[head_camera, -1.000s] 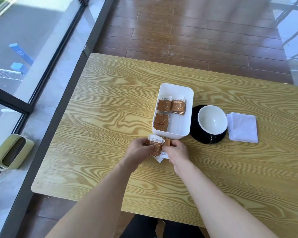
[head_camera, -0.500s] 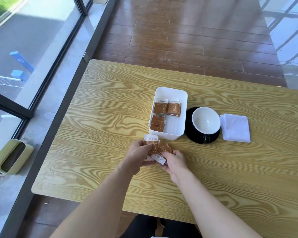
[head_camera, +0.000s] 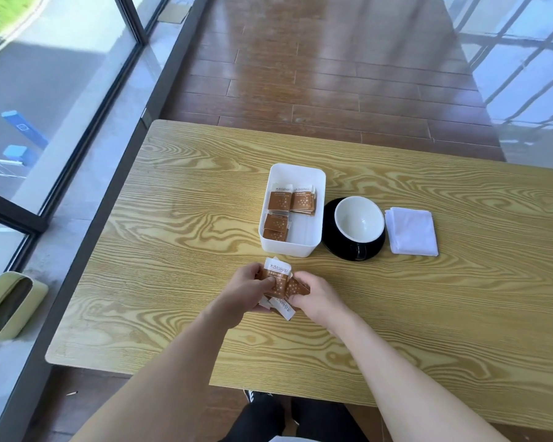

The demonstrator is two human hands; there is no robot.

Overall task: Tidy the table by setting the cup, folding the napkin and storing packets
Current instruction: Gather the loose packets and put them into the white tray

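My left hand [head_camera: 246, 290] and my right hand [head_camera: 316, 296] both grip a small bunch of brown-and-white packets [head_camera: 280, 282] just above the table, in front of the white box. The white box [head_camera: 296, 173] holds several more brown packets [head_camera: 291, 200] along its left and far side. To its right a cup with a white inside [head_camera: 359, 223] sits on a black saucer [head_camera: 336, 248]. A folded white napkin [head_camera: 411, 231] lies flat right of the saucer.
The wooden table [head_camera: 173, 234] stretches left and right of my hands. Its left edge runs beside a glass window wall. A pale green bin [head_camera: 8, 306] stands on the floor at the left. Dark wood flooring lies beyond the table.
My hands keep holding the packets at the same spot and have shifted them slightly between the fingers. The camera has tilted a little, so the table appears lower.
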